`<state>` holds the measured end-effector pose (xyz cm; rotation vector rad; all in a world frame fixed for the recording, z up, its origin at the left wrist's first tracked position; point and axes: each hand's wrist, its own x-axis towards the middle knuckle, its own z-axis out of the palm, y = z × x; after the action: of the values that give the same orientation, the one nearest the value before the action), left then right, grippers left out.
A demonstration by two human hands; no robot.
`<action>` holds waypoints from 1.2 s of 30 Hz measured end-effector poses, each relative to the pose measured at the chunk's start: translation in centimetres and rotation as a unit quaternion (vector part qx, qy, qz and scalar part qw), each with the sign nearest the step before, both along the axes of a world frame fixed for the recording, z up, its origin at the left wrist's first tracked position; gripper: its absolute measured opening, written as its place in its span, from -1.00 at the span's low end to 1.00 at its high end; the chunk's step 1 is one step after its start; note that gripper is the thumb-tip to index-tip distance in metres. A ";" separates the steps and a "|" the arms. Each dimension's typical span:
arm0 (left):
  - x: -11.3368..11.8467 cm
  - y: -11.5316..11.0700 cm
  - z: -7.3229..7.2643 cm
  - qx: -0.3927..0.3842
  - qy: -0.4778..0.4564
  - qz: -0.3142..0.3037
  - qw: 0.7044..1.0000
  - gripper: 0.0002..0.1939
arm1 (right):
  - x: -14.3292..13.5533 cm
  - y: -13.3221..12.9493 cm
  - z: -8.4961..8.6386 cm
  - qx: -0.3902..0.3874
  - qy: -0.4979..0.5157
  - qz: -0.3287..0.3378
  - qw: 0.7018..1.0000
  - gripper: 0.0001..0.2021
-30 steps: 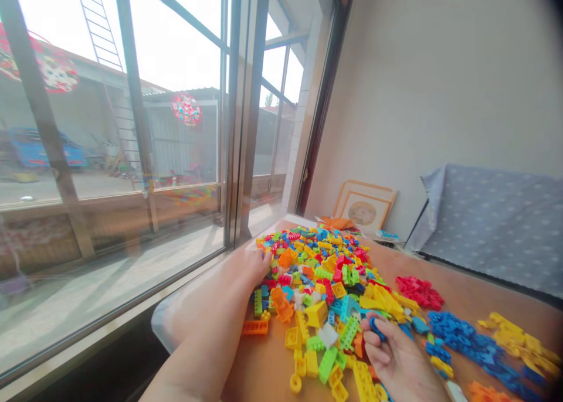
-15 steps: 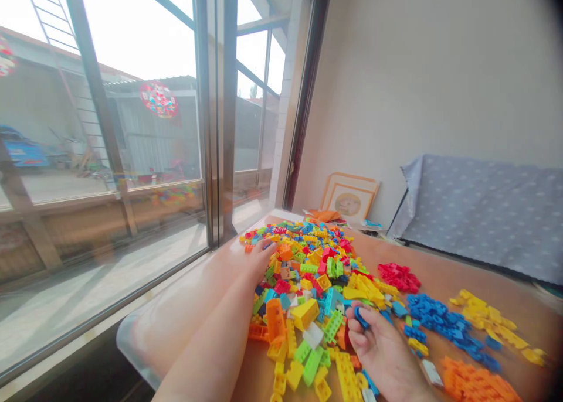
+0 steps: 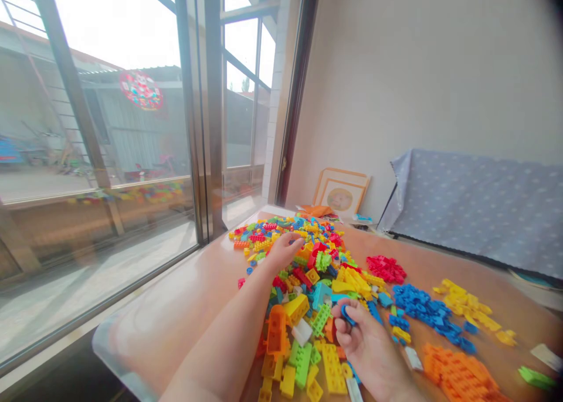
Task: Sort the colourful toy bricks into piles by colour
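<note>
My left hand (image 3: pixel 287 251) reaches over the far part of a mixed heap of toy building bricks (image 3: pixel 325 262). Its fingers are closed, and a bit of a small blue brick (image 3: pixel 291 242) shows between them; most of that piece is hidden. Nearer to me, my right hand (image 3: pixel 363 334) is held at the heap's right edge, palm turned up. Thumb and fingers there pinch a rounded blue brick (image 3: pixel 347 315). Just left of this hand lie a light green brick (image 3: pixel 321 319), a white brick (image 3: pixel 302 332) and an orange brick (image 3: pixel 277 330).
Right of the heap lie single-colour piles: red bricks (image 3: pixel 386 269), blue bricks (image 3: pixel 428 314), yellow bricks (image 3: pixel 468 305) and orange bricks (image 3: pixel 457 370). A green brick (image 3: pixel 535 378) is near the right edge. The brown table (image 3: pixel 176 326) borders a large window (image 3: pixel 132 115) on the left.
My left hand has moved to the right across the heap, keeping its fingers closed. My right hand still holds the blue brick in much the same place. The view has turned slightly right.
</note>
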<state>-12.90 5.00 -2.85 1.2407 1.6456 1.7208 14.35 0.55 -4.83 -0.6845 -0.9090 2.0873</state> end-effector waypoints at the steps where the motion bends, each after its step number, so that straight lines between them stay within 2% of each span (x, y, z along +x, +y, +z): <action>1: 0.2 -0.1 0.3 0.003 -0.001 -0.011 1.000 -0.60 | 0.0 -0.4 0.2 0.002 0.001 0.018 1.000 -0.75; 6: -0.4 -0.8 1.9 0.036 -0.031 -0.041 0.998 -0.50 | -0.3 -3.1 1.2 0.023 -0.039 0.138 0.989 -0.71; 11: -2.8 -2.0 2.5 0.078 -0.081 -0.028 0.993 -0.46 | -1.2 -5.5 1.1 0.040 -0.095 0.287 0.952 -0.65; 14: -4.5 -2.7 2.0 0.103 -0.121 0.003 0.987 -0.40 | -2.0 -6.7 1.0 0.046 -0.151 0.369 0.916 -0.57; 16: -5.6 -3.3 1.4 0.116 -0.150 0.037 0.981 -0.38 | -2.5 -7.3 1.1 0.077 -0.205 0.410 0.885 -0.52; 20: -7.5 -4.5 0.2 0.126 -0.202 0.111 0.965 -0.37 | -3.2 -8.5 1.5 0.170 -0.270 0.465 0.826 -0.56; 23: -8.6 -5.4 -0.6 0.127 -0.227 0.161 0.952 -0.40 | -3.8 -9.3 1.6 0.210 -0.284 0.482 0.802 -0.55; 25: -9.0 -6.0 -1.1 0.122 -0.236 0.192 0.945 -0.43 | -4.2 -9.8 1.4 0.198 -0.331 0.451 0.805 -0.53; 28: -9.3 -6.7 -1.8 0.105 -0.238 0.227 0.939 -0.47 | -4.9 -10.3 1.0 0.129 -0.364 0.389 0.836 -0.47; 32: -9.2 -6.9 -3.0 0.068 -0.213 0.234 0.946 -0.55 | -5.3 -10.1 0.3 0.088 -0.268 0.310 0.908 -0.37; 36: -9.0 -6.4 -3.8 0.026 -0.160 0.225 0.961 -0.57 | -5.3 -9.3 -0.2 0.081 -0.221 0.234 0.943 -0.27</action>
<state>-21.87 -1.45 -6.63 0.5830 1.7774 2.1070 9.02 -8.79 -5.00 -0.9398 -1.6089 2.2646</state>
